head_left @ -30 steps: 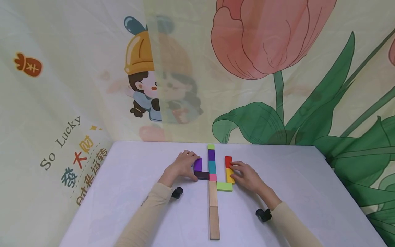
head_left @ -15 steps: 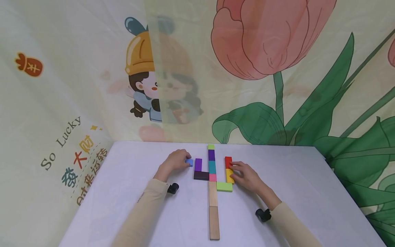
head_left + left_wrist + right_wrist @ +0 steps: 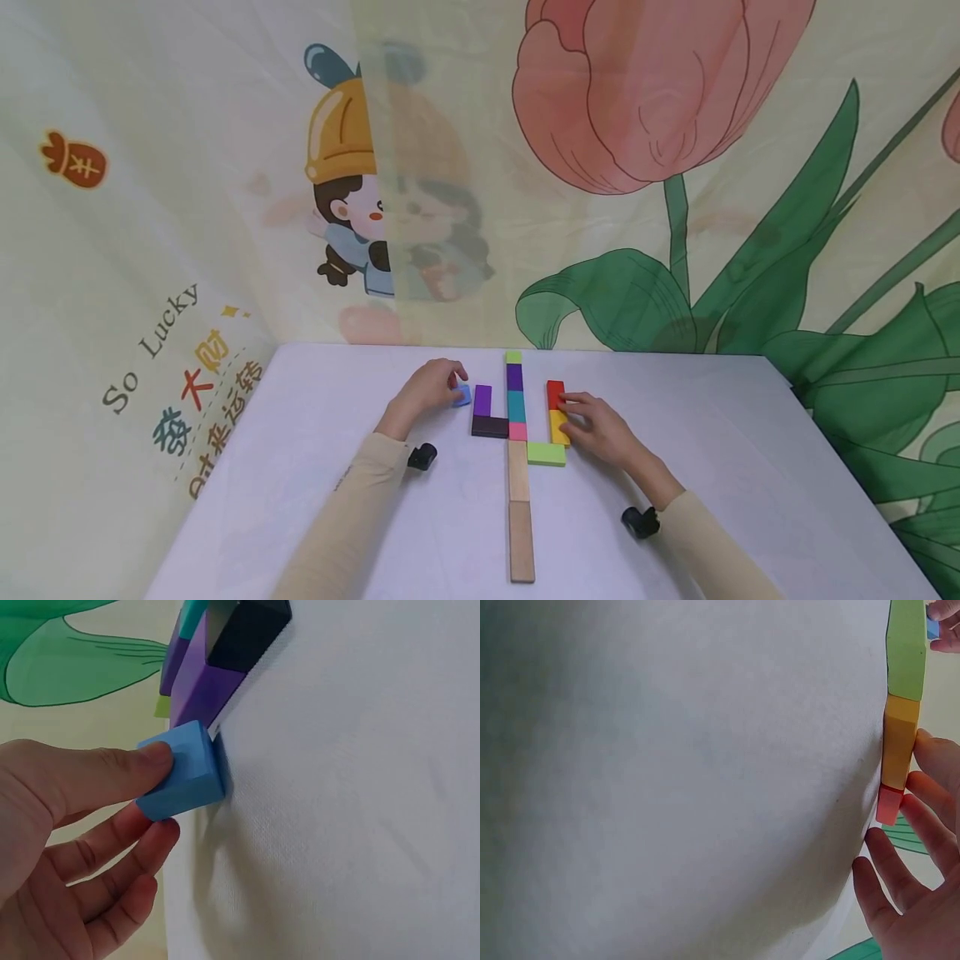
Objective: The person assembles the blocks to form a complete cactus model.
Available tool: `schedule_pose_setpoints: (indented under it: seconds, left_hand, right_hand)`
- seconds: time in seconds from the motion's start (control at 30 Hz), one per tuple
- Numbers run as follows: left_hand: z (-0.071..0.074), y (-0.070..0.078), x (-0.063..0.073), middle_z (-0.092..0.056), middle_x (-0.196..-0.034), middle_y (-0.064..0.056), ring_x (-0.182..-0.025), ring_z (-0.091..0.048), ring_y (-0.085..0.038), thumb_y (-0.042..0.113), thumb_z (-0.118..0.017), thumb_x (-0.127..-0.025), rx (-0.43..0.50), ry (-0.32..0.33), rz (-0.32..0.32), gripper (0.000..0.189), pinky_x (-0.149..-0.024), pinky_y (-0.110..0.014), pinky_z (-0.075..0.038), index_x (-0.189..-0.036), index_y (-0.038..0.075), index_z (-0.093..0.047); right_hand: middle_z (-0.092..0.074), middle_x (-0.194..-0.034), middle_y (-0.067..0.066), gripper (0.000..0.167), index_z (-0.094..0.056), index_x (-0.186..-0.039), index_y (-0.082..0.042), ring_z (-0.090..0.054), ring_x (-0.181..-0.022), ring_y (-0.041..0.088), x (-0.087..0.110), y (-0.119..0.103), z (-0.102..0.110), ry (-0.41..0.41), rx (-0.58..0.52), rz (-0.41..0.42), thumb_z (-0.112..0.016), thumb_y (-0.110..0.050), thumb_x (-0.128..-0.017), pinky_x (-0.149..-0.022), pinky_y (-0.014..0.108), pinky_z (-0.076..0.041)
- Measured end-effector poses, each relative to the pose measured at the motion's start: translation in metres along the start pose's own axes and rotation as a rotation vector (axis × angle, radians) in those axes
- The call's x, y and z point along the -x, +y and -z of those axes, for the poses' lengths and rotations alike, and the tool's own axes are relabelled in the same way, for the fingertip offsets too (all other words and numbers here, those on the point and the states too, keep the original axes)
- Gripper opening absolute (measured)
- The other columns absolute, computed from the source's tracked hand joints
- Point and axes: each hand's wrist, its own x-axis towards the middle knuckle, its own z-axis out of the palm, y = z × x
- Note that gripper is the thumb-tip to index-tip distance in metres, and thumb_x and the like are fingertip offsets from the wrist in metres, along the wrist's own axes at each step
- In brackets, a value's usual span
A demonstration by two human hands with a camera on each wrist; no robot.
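Note:
My left hand (image 3: 423,395) pinches a small blue block (image 3: 182,771) between thumb and fingers, just left of a purple block (image 3: 482,400). That purple block stands on the left end of a black block (image 3: 490,427), which runs to the central column. On the other side, my right hand (image 3: 602,427) touches the right edges of a red block (image 3: 554,392) and a yellow block (image 3: 558,426) with fairly straight fingers. Below the yellow block lies a light green block (image 3: 546,454), joined to the column's right side.
The central column holds a small green block (image 3: 513,357), a dark purple block (image 3: 513,377), a teal block (image 3: 516,407), a pink block (image 3: 517,431) and two plain wooden blocks (image 3: 519,471). All lie on a white table (image 3: 315,467) before a printed cloth backdrop.
My left hand has moved left, away from the purple and black blocks, with the blue block coming into sight. Lately the blue block has turned in its fingers. My right hand stays put.

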Motion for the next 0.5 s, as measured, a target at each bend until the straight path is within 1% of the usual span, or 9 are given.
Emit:
schedule_pose_setpoints:
  seconds: [0.07,0.2,0.3,0.5]
  left_hand:
    - [-0.0004,-0.0015,-0.0005,-0.064,-0.078,-0.008,-0.074,-0.054,-0.016,0.005,-0.073,-0.079,0.005,-0.001,-0.030,0.020,-0.073,-0.029,-0.046,-0.099,0.002,-0.071]
    - [0.0005,-0.0013,-0.0016,-0.063,-0.078,-0.008,-0.074,-0.052,-0.015,0.005,-0.070,-0.080,0.047,0.015,-0.035,0.021,-0.070,-0.027,-0.042,-0.101,0.003,-0.074]
    - [0.0017,0.0012,-0.0035,-0.063,-0.078,-0.010,-0.074,-0.052,-0.017,0.006,-0.069,-0.081,0.102,0.050,0.003,0.020,-0.068,-0.026,-0.041,-0.100,0.004,-0.074]
    - [-0.0035,0.0043,-0.0094,-0.068,-0.086,-0.014,-0.077,-0.058,-0.022,0.010,-0.070,-0.081,0.183,0.165,0.105,0.015,-0.067,-0.027,-0.044,-0.095,0.004,-0.069]
  right_hand:
    - [-0.056,-0.138,0.012,0.044,-0.064,-0.129,-0.010,-0.050,-0.129,0.035,0.0000,0.0008,-0.0004,0.001,-0.001,0.001,-0.071,-0.023,-0.088,-0.104,0.053,-0.045]
    - [-0.055,-0.138,0.011,0.043,-0.064,-0.129,-0.011,-0.050,-0.129,0.034,-0.0004,0.0022,-0.0014,0.000,-0.006,-0.007,-0.071,-0.023,-0.088,-0.104,0.053,-0.045]
    - [-0.055,-0.138,0.011,0.043,-0.064,-0.129,-0.011,-0.050,-0.130,0.034,-0.0007,0.0028,-0.0017,0.000,-0.006,-0.011,-0.071,-0.024,-0.088,-0.103,0.053,-0.045]
    - [-0.055,-0.138,0.011,0.043,-0.064,-0.129,-0.010,-0.051,-0.129,0.035,0.0001,0.0030,-0.0015,0.005,-0.006,0.005,-0.071,-0.023,-0.088,-0.103,0.053,-0.045]
